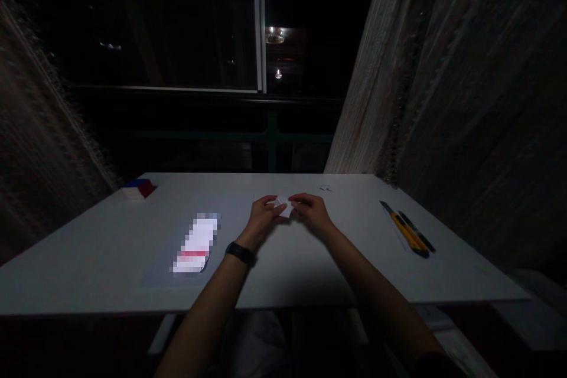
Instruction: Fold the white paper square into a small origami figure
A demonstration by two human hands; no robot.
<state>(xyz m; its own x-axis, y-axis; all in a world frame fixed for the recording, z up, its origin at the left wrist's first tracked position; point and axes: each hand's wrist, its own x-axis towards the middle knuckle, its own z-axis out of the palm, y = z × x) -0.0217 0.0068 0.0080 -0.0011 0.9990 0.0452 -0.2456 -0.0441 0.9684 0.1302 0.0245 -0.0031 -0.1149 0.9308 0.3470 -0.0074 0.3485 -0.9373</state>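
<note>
- As both forearms reach forward over one white table (301, 274), two bare hands meet above its far half, near the middle.
- Left hand (261, 215), one: I pinch the left part of the paper between thumb and fingers; one dark wristband (240, 252) encircles the wrist.
- Right hand (312, 211), one: I grasp the paper's right edge with thumb and fingertips.
- Folded white paper (283, 207), one small piece: held between my two hands, with creased flaps; the number of folds cannot be told.
- Phone (197, 245), one: flat on the table to the left of my left hand, screen lit and pixelated, with one red band.
- Block (138, 189), one: at the far left corner, showing blue, white and red faces.
- Small scraps (325, 189): beyond my right hand, white with dark marks; exact count unclear.
- Yellow cutter (404, 229), one, and dark pen (417, 231), one: side by side near the right edge.
- Curtains, two: left (44, 112) and right (372, 71), flanking the dark window.
</note>
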